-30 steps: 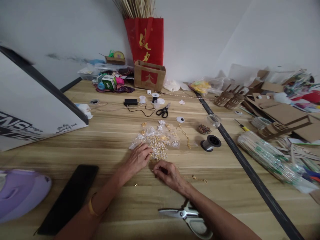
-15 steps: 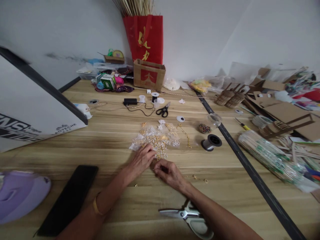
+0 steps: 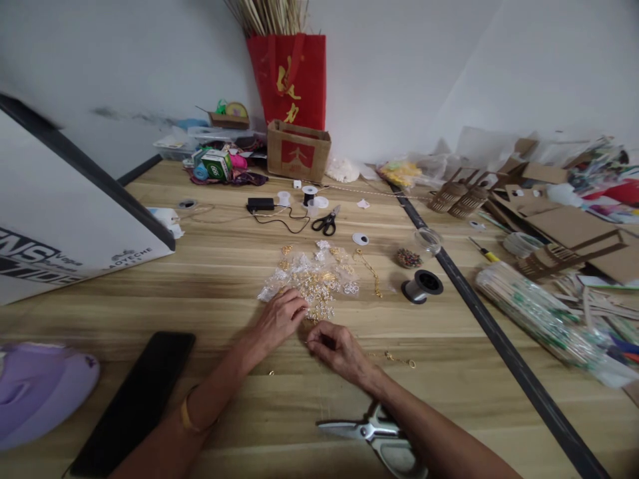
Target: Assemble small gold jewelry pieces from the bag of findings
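Note:
My left hand (image 3: 282, 316) rests at the near left edge of a loose pile of gold and silver jewelry findings (image 3: 319, 283), partly in small clear bags. Its fingers are bent and close together; whatever they pinch is hidden. Just right of it, my right hand (image 3: 337, 346) has thumb and forefinger pinched together on something too small to make out. A thin gold chain (image 3: 394, 359) with a ring at its end lies beside my right wrist. Below that forearm are large scissors (image 3: 367, 429), handles partly covered. One small gold piece (image 3: 271, 373) lies by my left forearm.
Beyond the pile are a gold chain (image 3: 370, 273), black scissors (image 3: 327, 221), a wire spool (image 3: 422, 286) and a tub of beads (image 3: 408, 257). A black phone-like slab (image 3: 134, 399) and a purple object (image 3: 44, 392) lie left. Wrapped sticks (image 3: 539, 313) and cardboard crowd the right.
My left hand has shifted slightly left and toward me, widening the gap between the hands. My right hand stays almost in place, still pinched.

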Demonstrator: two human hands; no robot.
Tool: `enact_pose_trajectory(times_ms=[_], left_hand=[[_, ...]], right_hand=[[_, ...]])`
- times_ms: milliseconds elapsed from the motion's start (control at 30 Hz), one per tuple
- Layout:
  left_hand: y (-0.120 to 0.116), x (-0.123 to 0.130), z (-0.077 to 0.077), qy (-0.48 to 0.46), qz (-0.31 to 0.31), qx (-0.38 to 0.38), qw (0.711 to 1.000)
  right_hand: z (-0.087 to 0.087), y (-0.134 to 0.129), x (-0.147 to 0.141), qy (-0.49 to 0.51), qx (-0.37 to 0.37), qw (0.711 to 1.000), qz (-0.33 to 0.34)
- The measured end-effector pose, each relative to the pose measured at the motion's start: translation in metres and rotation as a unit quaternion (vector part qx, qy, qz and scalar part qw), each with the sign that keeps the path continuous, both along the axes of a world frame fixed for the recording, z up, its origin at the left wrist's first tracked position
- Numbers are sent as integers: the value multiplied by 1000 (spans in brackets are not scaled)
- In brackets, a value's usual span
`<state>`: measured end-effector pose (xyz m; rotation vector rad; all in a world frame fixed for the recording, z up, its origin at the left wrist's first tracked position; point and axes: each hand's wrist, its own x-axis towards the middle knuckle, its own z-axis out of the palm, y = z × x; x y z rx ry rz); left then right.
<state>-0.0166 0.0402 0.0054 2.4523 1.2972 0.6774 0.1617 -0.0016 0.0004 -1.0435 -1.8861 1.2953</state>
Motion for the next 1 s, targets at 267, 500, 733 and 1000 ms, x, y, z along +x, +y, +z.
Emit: enact_pose_trajectory(times_ms=[267, 500, 733, 1000], left_hand=[[-5, 7, 4, 96, -101, 88, 986], [3, 7, -2, 207, -152, 104, 961], [18, 16, 7, 237, -246, 85, 936], [20, 2, -9, 198, -223, 133, 945]], right_hand=[[3, 0, 0, -2, 27, 999, 19], [11, 1, 2, -30, 117, 991, 57], [9, 1, 3, -56, 138, 987, 65], [11, 5, 2, -53, 171, 981, 72]])
